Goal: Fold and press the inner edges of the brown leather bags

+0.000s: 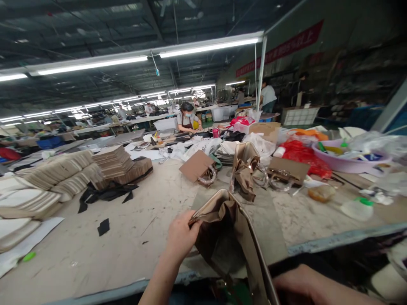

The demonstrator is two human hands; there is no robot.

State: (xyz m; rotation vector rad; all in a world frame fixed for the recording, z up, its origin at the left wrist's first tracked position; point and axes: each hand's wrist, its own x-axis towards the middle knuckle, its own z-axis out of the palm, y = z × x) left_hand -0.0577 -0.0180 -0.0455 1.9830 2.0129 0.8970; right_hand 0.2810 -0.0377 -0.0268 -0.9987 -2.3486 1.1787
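Observation:
A brown handbag (254, 254) stands open at the near table edge, its dark lining and metallic-edged mouth facing me. My left hand (182, 233) pinches the left rim of its mouth, thumb on the inside. Low on the right, my right hand (300, 281) lies against the bag's outer side; its fingers are hidden and partly blurred. Just beyond stands another brown handbag (246, 169) with a wrapped handle. Flat brown bag pieces with plastic-wrapped handles flank it, one panel on the left (196, 164) and one panel on the right (291, 169).
Stacks of beige panels (111, 163) line the table's left side, near black fabric scraps (104, 195). On the right are a lilac basin (349, 163), red plastic (299, 154) and a green-capped bottle (358, 208). A masked person (187, 118) works across the table.

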